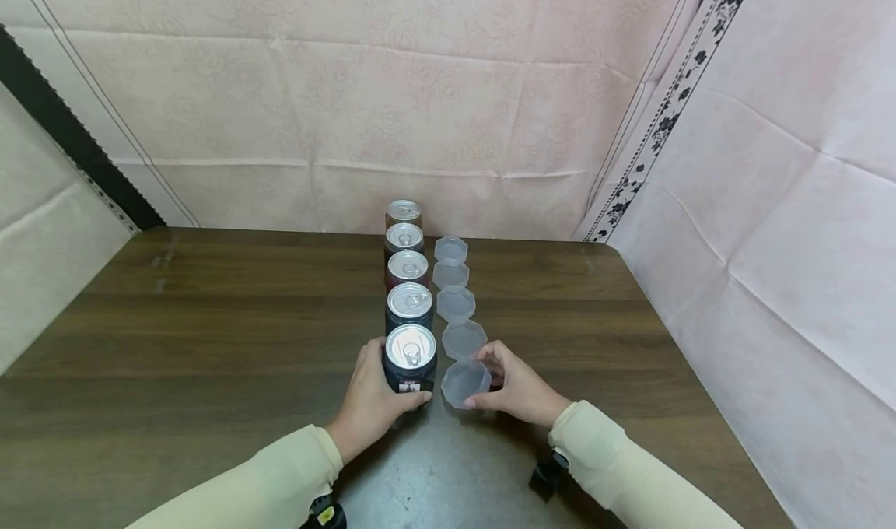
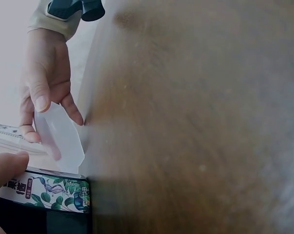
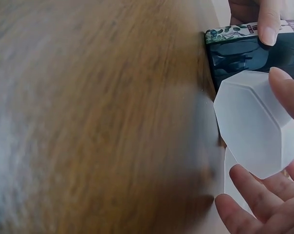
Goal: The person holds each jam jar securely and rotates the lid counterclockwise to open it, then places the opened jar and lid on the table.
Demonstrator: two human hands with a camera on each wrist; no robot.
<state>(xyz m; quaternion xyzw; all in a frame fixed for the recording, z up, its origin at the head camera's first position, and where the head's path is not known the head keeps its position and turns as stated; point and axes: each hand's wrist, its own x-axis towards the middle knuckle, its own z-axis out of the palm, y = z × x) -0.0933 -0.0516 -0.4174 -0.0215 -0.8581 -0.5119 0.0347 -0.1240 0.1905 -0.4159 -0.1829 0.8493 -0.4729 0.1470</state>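
Note:
Nearest me stands a dark drink can [image 1: 410, 348] with a silver pull-tab lid, the front one of several cans in a straight row. My left hand [image 1: 374, 401] grips it from the left, thumb across its front. A white label with green leaves [image 2: 59, 192] shows on its side in the left wrist view. To its right is a translucent, many-sided plastic cup [image 1: 463, 383], the front one of a parallel row. My right hand [image 1: 519, 389] holds this cup from the right between thumb and fingers. It looks tilted in the right wrist view.
Behind the held can, more cans [image 1: 407, 266] reach toward the back of the wooden table [image 1: 210, 342]. Further plastic cups [image 1: 456, 303] line up beside them. Pale patterned cloth [image 1: 420, 109] hangs behind the table and along both sides.

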